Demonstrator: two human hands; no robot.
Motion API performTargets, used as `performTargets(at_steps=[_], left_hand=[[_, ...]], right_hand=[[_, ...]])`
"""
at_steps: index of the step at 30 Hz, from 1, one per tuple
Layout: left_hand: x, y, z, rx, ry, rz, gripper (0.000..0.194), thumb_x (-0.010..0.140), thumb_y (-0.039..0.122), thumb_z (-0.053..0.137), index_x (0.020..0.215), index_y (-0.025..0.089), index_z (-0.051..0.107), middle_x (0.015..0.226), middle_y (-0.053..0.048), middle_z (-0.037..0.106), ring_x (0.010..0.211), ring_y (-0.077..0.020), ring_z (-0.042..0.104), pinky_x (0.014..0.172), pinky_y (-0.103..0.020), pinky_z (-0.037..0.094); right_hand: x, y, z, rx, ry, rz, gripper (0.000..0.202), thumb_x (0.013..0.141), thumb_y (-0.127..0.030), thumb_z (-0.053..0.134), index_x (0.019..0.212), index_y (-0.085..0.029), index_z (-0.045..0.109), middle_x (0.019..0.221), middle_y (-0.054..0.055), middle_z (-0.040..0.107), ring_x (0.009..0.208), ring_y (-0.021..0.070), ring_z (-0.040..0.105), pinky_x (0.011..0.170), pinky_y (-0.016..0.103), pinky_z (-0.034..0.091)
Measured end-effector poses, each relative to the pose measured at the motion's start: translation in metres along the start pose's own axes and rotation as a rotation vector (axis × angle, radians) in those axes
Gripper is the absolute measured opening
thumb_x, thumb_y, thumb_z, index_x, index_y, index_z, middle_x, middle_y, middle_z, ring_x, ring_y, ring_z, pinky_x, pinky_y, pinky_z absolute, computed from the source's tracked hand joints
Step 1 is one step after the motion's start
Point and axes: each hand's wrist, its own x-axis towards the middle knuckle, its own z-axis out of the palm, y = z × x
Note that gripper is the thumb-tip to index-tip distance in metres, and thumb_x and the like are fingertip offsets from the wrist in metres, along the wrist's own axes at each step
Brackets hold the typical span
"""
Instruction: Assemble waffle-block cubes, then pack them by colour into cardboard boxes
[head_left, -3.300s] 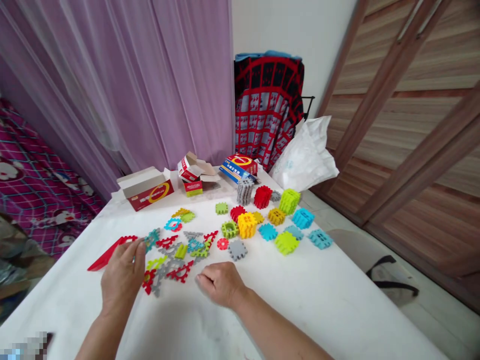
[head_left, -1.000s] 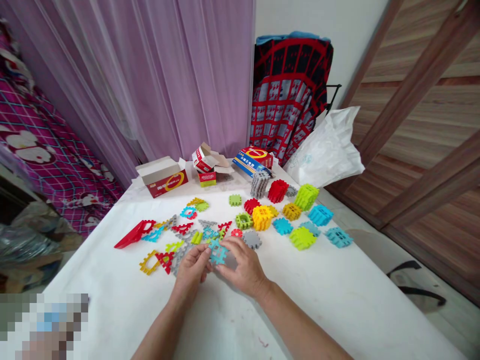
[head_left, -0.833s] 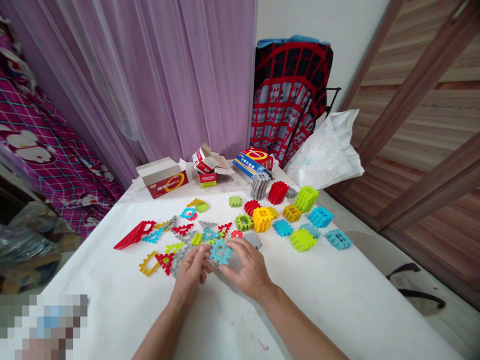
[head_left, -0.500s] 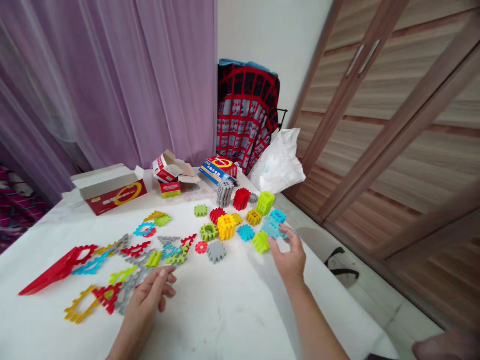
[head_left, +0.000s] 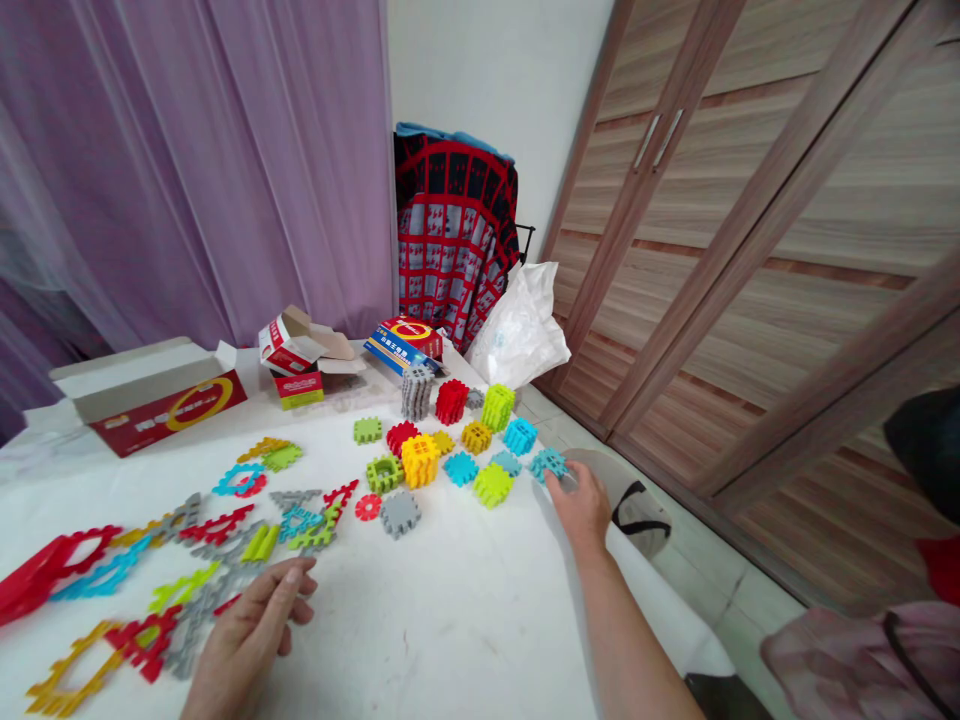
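My right hand grips a blue toothed building block between thumb and fingers at the right edge of the table. Beside it lie a lime green block, a flat blue piece and a taller blue block. My left hand hovers at the front left, its fingers loosely bent and nothing visible in them. Close to it are a grey toothed frame and a lime green piece. Stacks of yellow, red and grey pieces stand at mid-table.
Open cartons and small boxes stand along the back of the white table. A white plastic bag is at the far corner. Wooden wardrobe doors rise to the right. Toothed frames in several colours lie left.
The view has turned to the right. My right hand has drawn the blue block away from the other blue and green pieces toward the table's right edge. My left hand stays much the same.
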Motion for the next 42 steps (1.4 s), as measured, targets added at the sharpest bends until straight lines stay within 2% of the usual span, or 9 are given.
performTargets(at_steps=[7,13,22,29,36,42], left_hand=[[0.003,-0.006,-0.005,-0.077,0.063,0.003,0.072,0.05,0.082,0.067,0.081,0.018,0.071,0.068,-0.005,0.067,0.053,-0.016,0.057,0.037,-0.025,0.042],[0.007,-0.002,-0.014,-0.127,0.144,0.02,0.072,0.052,0.081,0.067,0.081,0.016,0.07,0.066,-0.004,0.065,0.054,-0.0151,0.057,0.038,-0.024,0.043],[0.006,0.0,-0.015,-0.122,0.138,0.017,0.074,0.05,0.082,0.068,0.083,0.015,0.07,0.065,-0.004,0.065,0.055,-0.0163,0.058,0.039,-0.025,0.045],[0.008,-0.006,-0.015,-0.151,0.134,0.012,0.073,0.052,0.079,0.069,0.085,0.015,0.071,0.066,-0.003,0.065,0.054,-0.0152,0.057,0.038,-0.024,0.043],[0.01,-0.014,-0.012,-0.234,0.128,0.02,0.069,0.055,0.077,0.069,0.084,0.014,0.07,0.063,-0.001,0.062,0.05,-0.0138,0.056,0.036,-0.023,0.039],[0.009,-0.017,-0.009,-0.26,0.128,0.032,0.065,0.058,0.075,0.069,0.081,0.015,0.069,0.062,0.0,0.06,0.047,-0.0109,0.054,0.035,-0.02,0.037]], right_hand=[[-0.001,-0.002,-0.002,-0.029,-0.065,0.049,0.048,0.076,-0.05,0.057,0.108,-0.016,0.067,0.103,0.013,0.072,0.097,0.0291,0.062,0.082,0.036,0.045],[-0.002,-0.005,-0.005,-0.111,-0.133,0.057,0.047,0.079,-0.048,0.056,0.114,-0.018,0.066,0.099,0.012,0.072,0.094,0.0277,0.063,0.079,0.034,0.044],[-0.001,-0.004,-0.005,-0.137,-0.168,0.054,0.049,0.08,-0.049,0.056,0.117,-0.018,0.065,0.1,0.012,0.072,0.093,0.0273,0.064,0.076,0.033,0.044],[-0.001,-0.004,-0.004,-0.127,-0.193,0.042,0.048,0.08,-0.048,0.054,0.116,-0.017,0.064,0.108,0.013,0.071,0.096,0.0275,0.064,0.079,0.034,0.046],[0.001,0.008,0.003,-0.092,-0.22,0.037,0.05,0.079,-0.052,0.051,0.113,-0.019,0.064,0.107,0.014,0.071,0.092,0.0311,0.066,0.074,0.039,0.049],[0.003,0.009,0.004,-0.072,-0.245,0.047,0.052,0.077,-0.056,0.051,0.112,-0.02,0.065,0.106,0.017,0.071,0.088,0.0349,0.066,0.071,0.044,0.05]])
